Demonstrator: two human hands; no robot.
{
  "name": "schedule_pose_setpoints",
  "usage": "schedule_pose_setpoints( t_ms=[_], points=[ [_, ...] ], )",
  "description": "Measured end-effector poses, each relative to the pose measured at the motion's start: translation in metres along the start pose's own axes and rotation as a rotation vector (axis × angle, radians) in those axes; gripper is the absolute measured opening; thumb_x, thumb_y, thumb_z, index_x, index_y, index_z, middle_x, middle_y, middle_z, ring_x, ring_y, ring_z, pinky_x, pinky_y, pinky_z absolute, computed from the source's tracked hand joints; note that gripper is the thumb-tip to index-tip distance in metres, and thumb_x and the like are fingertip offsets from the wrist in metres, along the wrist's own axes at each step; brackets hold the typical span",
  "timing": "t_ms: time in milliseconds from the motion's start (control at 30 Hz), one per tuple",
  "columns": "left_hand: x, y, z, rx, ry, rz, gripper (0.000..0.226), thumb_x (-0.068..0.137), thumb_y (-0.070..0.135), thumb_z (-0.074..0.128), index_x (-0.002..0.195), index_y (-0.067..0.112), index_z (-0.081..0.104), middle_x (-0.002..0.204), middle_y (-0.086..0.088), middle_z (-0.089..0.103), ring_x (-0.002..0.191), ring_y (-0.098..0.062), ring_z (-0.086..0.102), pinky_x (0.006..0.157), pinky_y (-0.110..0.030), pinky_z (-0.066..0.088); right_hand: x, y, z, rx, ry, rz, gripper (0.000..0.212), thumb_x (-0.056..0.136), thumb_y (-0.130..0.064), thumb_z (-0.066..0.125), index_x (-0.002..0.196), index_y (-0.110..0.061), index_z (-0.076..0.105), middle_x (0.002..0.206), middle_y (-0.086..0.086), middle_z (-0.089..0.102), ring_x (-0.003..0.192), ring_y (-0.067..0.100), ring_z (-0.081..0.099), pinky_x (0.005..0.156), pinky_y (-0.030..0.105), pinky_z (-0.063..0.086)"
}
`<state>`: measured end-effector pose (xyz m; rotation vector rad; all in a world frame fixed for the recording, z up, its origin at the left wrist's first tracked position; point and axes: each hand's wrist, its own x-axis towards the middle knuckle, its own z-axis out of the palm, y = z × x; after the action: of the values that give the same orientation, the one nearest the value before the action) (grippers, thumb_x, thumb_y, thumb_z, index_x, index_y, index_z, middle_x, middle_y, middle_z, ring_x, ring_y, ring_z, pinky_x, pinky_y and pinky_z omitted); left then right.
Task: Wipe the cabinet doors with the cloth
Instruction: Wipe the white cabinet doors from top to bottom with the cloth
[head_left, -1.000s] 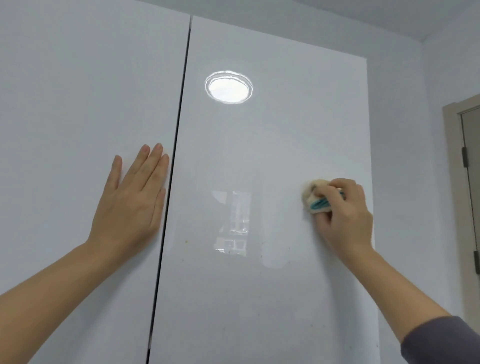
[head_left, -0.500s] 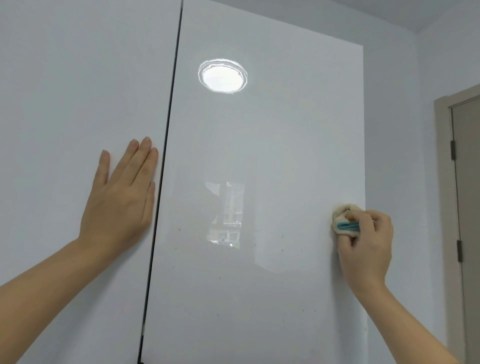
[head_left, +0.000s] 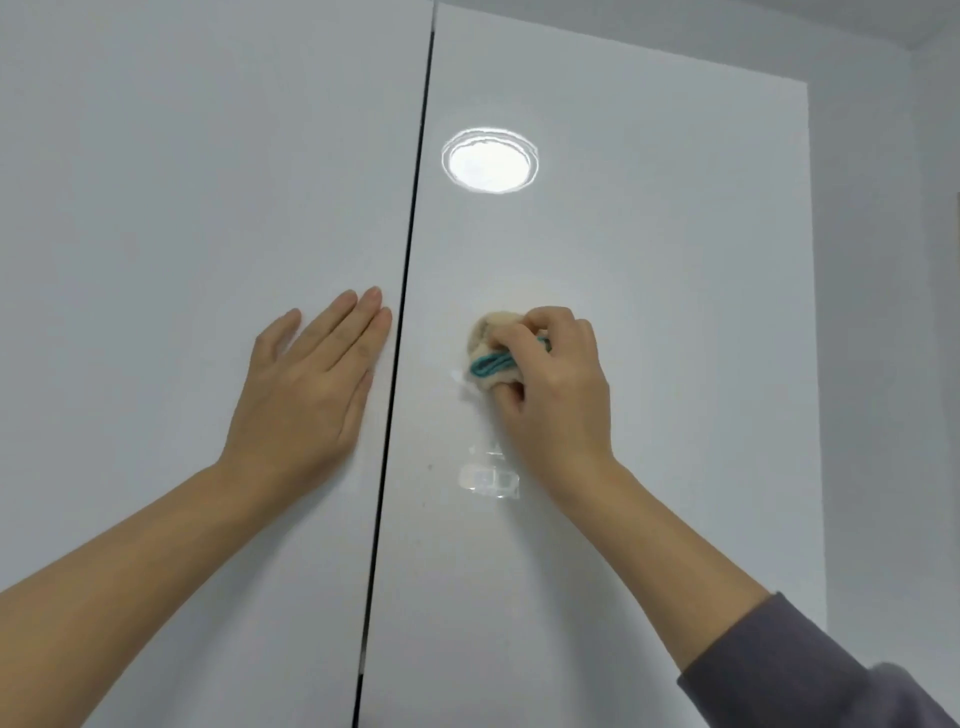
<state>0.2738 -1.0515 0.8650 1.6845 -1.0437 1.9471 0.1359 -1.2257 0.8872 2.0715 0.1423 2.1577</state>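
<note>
Against the right door (head_left: 649, 364), a bunched cloth (head_left: 491, 358) is pinched by the right grip (head_left: 550, 384); the left grip (head_left: 306, 384) is laid flat, fingers straight, on the left door (head_left: 156, 208).

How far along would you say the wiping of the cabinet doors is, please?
Done: nothing shows as finished; the gloss hides wiped areas. In hand: the right hand presses the bunched cloth on the right door. Left: a dark speck below the cloth, and possibly the left door, where the left hand lies flat.
</note>
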Motion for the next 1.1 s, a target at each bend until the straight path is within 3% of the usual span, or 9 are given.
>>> schedule_pose_setpoints(
  t_ms=[133, 333, 500, 633, 767, 900, 1100],
  points=[
    [0.004, -0.016, -0.005, 0.006, 0.031, 0.104, 0.044, 0.101, 0.016, 0.036, 0.143, 0.013, 0.049, 0.152, 0.0, 0.042, 0.139, -0.018, 0.041, 0.105, -0.044, 0.03, 0.011, -0.02, 0.011, 0.026, -0.038, -0.113, 0.034, 0.07, 0.0, 0.064, 0.098, -0.02, 0.068, 0.099, -0.001, 0.057, 0.088, 0.022, 0.048, 0.044, 0.03, 0.044],
    [0.002, -0.018, -0.003, 0.024, 0.043, 0.12, 0.046, 0.099, 0.013, 0.04, 0.144, 0.012, 0.047, 0.153, -0.002, 0.04, 0.14, -0.019, 0.04, 0.105, -0.044, 0.03, -0.011, -0.035, 0.017, 0.05, -0.113, -0.362, 0.03, 0.067, 0.001, 0.061, 0.092, -0.014, 0.07, 0.096, 0.003, 0.062, 0.081, 0.026, 0.051, 0.046, 0.024, 0.037],
    [0.001, -0.016, -0.003, 0.081, 0.023, 0.122, 0.048, 0.097, 0.01, 0.039, 0.144, 0.008, 0.047, 0.153, -0.005, 0.04, 0.139, -0.022, 0.042, 0.104, -0.046, 0.033, -0.081, -0.04, 0.014, 0.132, -0.201, -0.541, 0.027, 0.077, 0.002, 0.053, 0.087, -0.015, 0.071, 0.094, 0.001, 0.066, 0.073, 0.024, 0.048, 0.054, 0.029, 0.039],
    [-0.001, -0.007, -0.003, 0.097, -0.009, 0.059, 0.048, 0.097, 0.01, 0.04, 0.145, 0.007, 0.044, 0.154, -0.007, 0.038, 0.141, -0.023, 0.038, 0.109, -0.047, 0.03, -0.111, -0.032, 0.009, 0.121, -0.287, -0.736, 0.017, 0.091, -0.007, 0.058, 0.082, -0.017, 0.068, 0.088, 0.0, 0.065, 0.069, 0.022, 0.045, 0.051, 0.032, 0.039],
    [-0.002, 0.007, -0.001, 0.055, -0.028, -0.041, 0.048, 0.099, 0.012, 0.033, 0.146, 0.008, 0.042, 0.155, -0.006, 0.036, 0.144, -0.021, 0.033, 0.116, -0.048, 0.023, -0.077, -0.021, 0.005, 0.124, -0.306, -0.884, 0.021, 0.098, -0.013, 0.053, 0.082, -0.018, 0.067, 0.088, 0.002, 0.066, 0.068, 0.022, 0.048, 0.05, 0.031, 0.039],
    [-0.002, 0.013, 0.001, 0.026, -0.029, -0.101, 0.051, 0.096, 0.01, 0.035, 0.146, 0.009, 0.042, 0.156, -0.005, 0.036, 0.145, -0.02, 0.031, 0.118, -0.048, 0.02, -0.018, -0.006, 0.001, 0.007, -0.21, -0.798, 0.026, 0.084, 0.002, 0.052, 0.085, -0.016, 0.07, 0.092, 0.006, 0.068, 0.068, 0.026, 0.052, 0.049, 0.033, 0.042],
    [-0.001, 0.018, -0.001, 0.038, -0.082, -0.127, 0.054, 0.097, 0.023, 0.029, 0.148, 0.008, 0.039, 0.157, -0.006, 0.032, 0.146, -0.021, 0.027, 0.119, -0.05, 0.017, 0.024, 0.01, 0.002, -0.102, -0.044, -0.453, 0.032, 0.064, 0.002, 0.064, 0.088, -0.018, 0.072, 0.093, 0.002, 0.064, 0.077, 0.027, 0.054, 0.044, 0.021, 0.032]
  ],
)
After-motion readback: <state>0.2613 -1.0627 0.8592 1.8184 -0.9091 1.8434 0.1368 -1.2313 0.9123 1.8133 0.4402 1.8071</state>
